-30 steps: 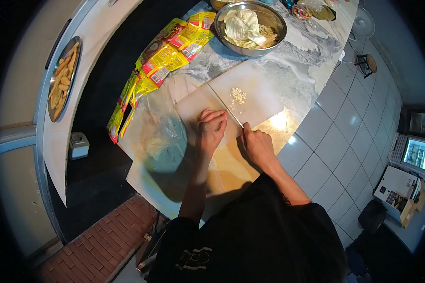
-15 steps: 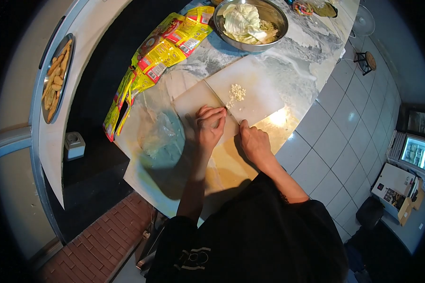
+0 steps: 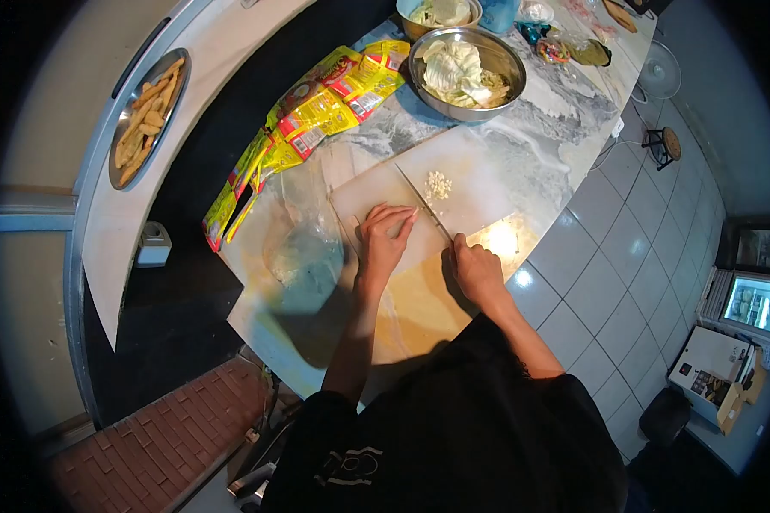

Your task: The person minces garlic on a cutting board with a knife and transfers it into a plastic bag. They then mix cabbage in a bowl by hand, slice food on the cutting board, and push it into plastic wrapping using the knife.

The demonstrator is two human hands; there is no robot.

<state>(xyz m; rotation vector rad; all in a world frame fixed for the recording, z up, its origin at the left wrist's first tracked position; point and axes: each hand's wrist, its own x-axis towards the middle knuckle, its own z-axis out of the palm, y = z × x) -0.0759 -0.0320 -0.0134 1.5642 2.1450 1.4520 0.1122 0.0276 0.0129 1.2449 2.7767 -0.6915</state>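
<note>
The right hand [image 3: 479, 272] grasps the handle of a long, thin-bladed metal knife [image 3: 422, 198], its fingers wrapped round the grip near the lower edge of a white rectangular cutting board [image 3: 483, 192]. The blade slants across the board, its tip pointing away from the person and toward the left. The left hand [image 3: 388, 239] is at the left side of the blade, with its fingers bent and the fingertips drawn together beside the cutting edge; whether they pinch a small piece there cannot be told. Just right of the blade, on the board, is a small loose heap of finely chopped, cream-white pieces [image 3: 438, 185].

The board lies on a grey-and-white marbled worktop [image 3: 565, 98]. Beyond the board stands a round, shiny steel bowl [image 3: 506, 61] holding pale green-white cabbage leaves [image 3: 453, 70] and some yellowish shreds. A second metal bowl [image 3: 414, 31] shows partly behind it at the top edge. To the left of the steel bowl, a joined strip of glossy yellow-and-red printed food packets [image 3: 316, 107] runs along the worktop's far left edge. A crumpled clear plastic bag [image 3: 304, 255] lies left of the left hand. On a pale ledge at far left, an oval metal tray [image 3: 127, 115] bears long, golden-brown food pieces [image 3: 151, 115]. Grey square floor tiles [image 3: 586, 265] spread out to the right of the worktop.
</note>
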